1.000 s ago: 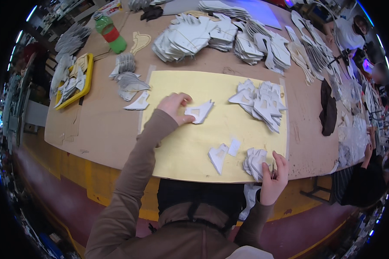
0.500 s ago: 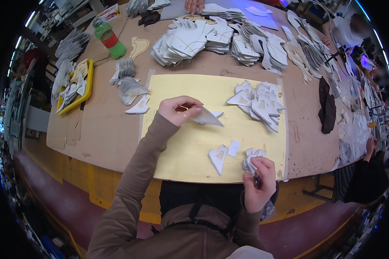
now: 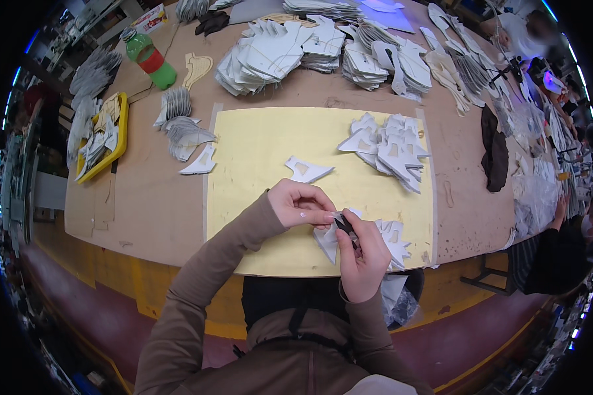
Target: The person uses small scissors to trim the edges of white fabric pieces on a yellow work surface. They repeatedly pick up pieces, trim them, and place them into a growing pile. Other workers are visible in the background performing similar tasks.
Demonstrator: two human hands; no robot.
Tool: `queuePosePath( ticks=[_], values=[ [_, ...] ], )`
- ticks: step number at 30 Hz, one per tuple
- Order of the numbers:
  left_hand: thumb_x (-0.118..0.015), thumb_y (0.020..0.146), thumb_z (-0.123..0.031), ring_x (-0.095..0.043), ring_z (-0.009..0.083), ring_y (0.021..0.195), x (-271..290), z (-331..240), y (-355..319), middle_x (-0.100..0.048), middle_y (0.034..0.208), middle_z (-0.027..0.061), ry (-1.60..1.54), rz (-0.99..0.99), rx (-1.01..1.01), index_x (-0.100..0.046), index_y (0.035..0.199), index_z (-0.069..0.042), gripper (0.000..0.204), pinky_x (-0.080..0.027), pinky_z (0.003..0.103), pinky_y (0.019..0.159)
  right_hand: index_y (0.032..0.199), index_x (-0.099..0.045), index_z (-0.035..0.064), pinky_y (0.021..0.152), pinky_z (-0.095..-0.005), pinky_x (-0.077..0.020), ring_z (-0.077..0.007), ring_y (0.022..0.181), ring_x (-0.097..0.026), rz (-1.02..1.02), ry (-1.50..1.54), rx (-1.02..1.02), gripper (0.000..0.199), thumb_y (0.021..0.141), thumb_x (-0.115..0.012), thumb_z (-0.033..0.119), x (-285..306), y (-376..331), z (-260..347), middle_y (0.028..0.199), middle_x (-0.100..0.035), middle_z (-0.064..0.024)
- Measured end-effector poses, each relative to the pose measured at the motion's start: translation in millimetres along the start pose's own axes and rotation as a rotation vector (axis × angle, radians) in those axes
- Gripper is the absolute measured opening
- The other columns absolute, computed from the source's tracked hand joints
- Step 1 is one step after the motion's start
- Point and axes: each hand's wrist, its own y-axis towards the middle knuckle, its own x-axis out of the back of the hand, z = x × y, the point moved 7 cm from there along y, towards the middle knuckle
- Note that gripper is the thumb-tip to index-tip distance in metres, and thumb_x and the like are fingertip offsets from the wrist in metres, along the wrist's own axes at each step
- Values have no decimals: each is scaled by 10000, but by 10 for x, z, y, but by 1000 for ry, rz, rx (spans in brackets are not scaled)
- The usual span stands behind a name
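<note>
Workshop tabletop point(image 3: 151, 217) of brown board fills the head view, and a pale yellow mat point(image 3: 257, 151) lies across its middle, straight ahead of us.

From the head camera, our two hands meet at the near edge of that mat, almost touching. Our left hand point(image 3: 301, 203) is curled closed, fingertips pinching the upper edge of a white cut piece point(image 3: 325, 238). Our right hand point(image 3: 362, 260) rises from below and is closed around a small dark tool point(image 3: 344, 225), its tip pressed against the same piece. So both hands are on the piece; the left holds it from above and from the left, the right works from beneath. Its long axis we cannot tell, since our fingers cover most of it.

Just to the right of our hands, touching the piece, sits a small near pile point(image 3: 394, 238) of similar white shapes. One loose piece point(image 3: 308, 170) lies on the mat a little beyond our left hand. A bigger far pile point(image 3: 390, 148) rests farther out and to the right, nearer our right hand.

Along the far side we see grey stacks point(image 3: 277, 52), a green bottle point(image 3: 149, 58) at far left, and a yellow tray point(image 3: 109, 141) on the left edge.
</note>
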Motion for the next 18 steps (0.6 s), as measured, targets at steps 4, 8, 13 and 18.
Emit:
queuePosePath(
  ticks=[4, 8, 13, 18],
  values=[
    [-703, 868, -6, -669, 127, 743, -38, 22, 3, -694, 812, 96, -45, 57, 29, -677, 933, 63, 98, -557, 239, 719, 1066, -680, -9, 578, -317, -467, -234, 664, -624, -27, -21, 37, 253, 815, -706, -2, 9, -21, -29, 805, -637, -122],
    [-716, 855, -5, -670, 123, 737, -52, 31, 13, -696, 806, 95, -52, 74, 45, -681, 914, 61, 95, -554, 231, 708, 1061, -680, -5, 553, -302, -448, -220, 635, -604, -34, 40, 38, 249, 813, -709, -4, 23, -29, -53, 789, -630, -113],
    [-738, 831, 4, -676, 130, 738, -62, 46, 10, -698, 818, 95, -43, 83, 52, -694, 907, 63, 106, -554, 231, 693, 1064, -672, -7, 525, -275, -435, -185, 616, -595, -9, 88, -18, 238, 829, -707, 7, 43, -50, -84, 796, -628, -104],
    [-746, 813, 29, -681, 146, 736, -78, 51, 16, -695, 837, 110, -43, 91, 27, -699, 900, 68, 106, -558, 239, 687, 1071, -662, -15, 527, -256, -436, -159, 630, -601, -13, 151, -71, 230, 845, -700, 12, 37, -74, -101, 823, -628, -102]
  ],
)
